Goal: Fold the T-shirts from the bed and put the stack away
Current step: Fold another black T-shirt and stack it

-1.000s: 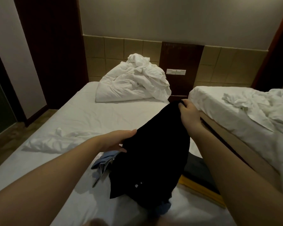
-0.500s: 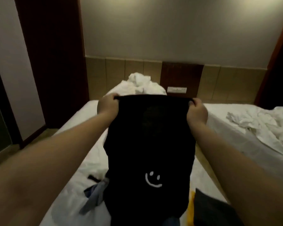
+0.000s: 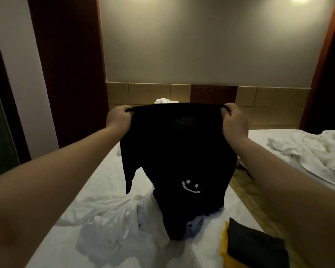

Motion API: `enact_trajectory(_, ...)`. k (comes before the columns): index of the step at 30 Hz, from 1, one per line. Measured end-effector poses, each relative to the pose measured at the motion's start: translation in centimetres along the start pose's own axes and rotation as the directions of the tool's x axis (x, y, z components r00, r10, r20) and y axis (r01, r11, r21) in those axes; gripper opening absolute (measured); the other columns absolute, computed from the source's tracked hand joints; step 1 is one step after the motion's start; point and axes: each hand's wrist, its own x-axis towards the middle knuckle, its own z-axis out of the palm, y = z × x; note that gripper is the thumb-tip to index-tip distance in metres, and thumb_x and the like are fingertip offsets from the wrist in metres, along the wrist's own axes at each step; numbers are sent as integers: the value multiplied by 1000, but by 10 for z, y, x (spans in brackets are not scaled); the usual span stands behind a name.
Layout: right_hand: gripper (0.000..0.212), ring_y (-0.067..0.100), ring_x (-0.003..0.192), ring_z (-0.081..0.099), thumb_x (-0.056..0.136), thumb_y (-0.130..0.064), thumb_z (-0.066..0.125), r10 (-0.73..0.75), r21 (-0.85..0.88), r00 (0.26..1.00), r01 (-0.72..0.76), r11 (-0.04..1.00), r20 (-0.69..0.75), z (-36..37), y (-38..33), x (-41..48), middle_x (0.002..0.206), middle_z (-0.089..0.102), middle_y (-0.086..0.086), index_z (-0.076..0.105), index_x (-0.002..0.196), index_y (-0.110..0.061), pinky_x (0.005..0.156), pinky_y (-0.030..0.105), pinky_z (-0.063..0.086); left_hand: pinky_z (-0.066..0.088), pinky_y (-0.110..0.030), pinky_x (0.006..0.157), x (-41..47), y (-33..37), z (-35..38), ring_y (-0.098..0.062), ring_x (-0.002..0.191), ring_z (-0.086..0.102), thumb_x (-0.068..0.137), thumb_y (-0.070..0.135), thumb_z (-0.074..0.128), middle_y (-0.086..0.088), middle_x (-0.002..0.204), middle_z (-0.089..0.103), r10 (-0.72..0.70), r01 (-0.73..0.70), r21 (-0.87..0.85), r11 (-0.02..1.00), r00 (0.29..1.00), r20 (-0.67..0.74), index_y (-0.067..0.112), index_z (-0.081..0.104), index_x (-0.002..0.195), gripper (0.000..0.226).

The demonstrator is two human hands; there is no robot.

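A black T-shirt (image 3: 174, 147) with a small white smiley print hangs spread in the air above the bed (image 3: 97, 182). My left hand (image 3: 118, 118) grips its top left corner and my right hand (image 3: 234, 120) grips its top right corner. Its lower end still touches the pile of unfolded clothes: a white garment (image 3: 120, 229) and a light blue one (image 3: 195, 226). At the lower right lies a folded stack, a dark shirt (image 3: 255, 248) on top of a yellow one (image 3: 224, 246).
Crumpled white bedding (image 3: 163, 101) shows behind the shirt at the bed's head. A second bed (image 3: 278, 136) with rumpled white sheets stands to the right across a narrow gap. Dark wooden panels flank the tiled back wall.
Both hands have lifted the black shirt from the pile and pulled it taut and wider apart. The view has tilted upward.
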Motion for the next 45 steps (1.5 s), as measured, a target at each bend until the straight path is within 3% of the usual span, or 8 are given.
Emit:
enact_trajectory(6,25,19,101,54,96,-24,47,42,24,991,-45,999,128,-31,-17,2,102,57,0,57,115,-13,79,28,38,51,-20,63,-23,34,-57,-15,78,60,92,15,54,-5,90,62,4,60,-155,986,923,386,15,63,94,9)
enact_trajectory(9,28,16,100,52,95,-24,50,19,12,977,-22,1000,210,-38,-24,-12,105,56,-1,56,119,-11,77,24,36,47,-24,70,-40,23,-77,-15,82,61,91,17,53,-6,91,63,-34,84,-74,994,855,517,10,62,104,17)
enact_trajectory(17,22,11,90,57,96,-22,49,132,-7,807,-157,988,575,-33,-67,-49,97,59,-2,57,114,-13,72,21,44,47,-21,59,-87,-8,-58,-18,73,56,90,-5,46,-6,92,60,-162,158,45,986,880,447,14,59,92,23)
enact_trajectory(24,27,15,87,53,82,-20,64,275,-49,782,-300,953,559,-20,-10,-129,112,51,7,53,108,-21,64,22,42,43,-25,59,-182,-55,-7,-16,64,54,83,0,46,-6,75,62,-195,236,-2,972,809,554,13,65,85,23)
enact_trajectory(31,30,17,57,37,52,4,46,311,226,572,-680,698,759,-29,58,-227,68,40,5,56,71,-16,49,25,26,41,-7,65,-285,-113,11,-7,77,58,84,10,65,6,80,67,-210,246,-55,968,906,367,18,69,81,9)
enact_trajectory(37,21,8,72,55,81,-5,68,267,-82,493,-364,928,828,-32,93,-305,87,56,-4,58,84,-23,63,12,44,44,-35,78,-335,-144,11,-16,77,59,86,13,62,9,74,65,-411,429,-55,902,890,196,29,63,65,26)
enact_trajectory(40,21,9,84,51,83,-15,69,200,-189,612,-84,978,765,-23,107,-349,94,52,-5,55,83,-31,73,6,38,46,-36,78,-331,-146,8,-17,79,60,84,15,63,8,75,65,-412,425,-26,905,891,191,28,64,65,23)
enact_trajectory(45,19,5,96,48,90,-29,59,236,-230,736,-113,967,634,-9,125,-409,103,51,-9,58,107,-22,84,13,39,43,-36,72,-326,-141,12,-15,72,56,84,14,60,5,72,62,-361,362,25,932,915,179,22,62,66,20)
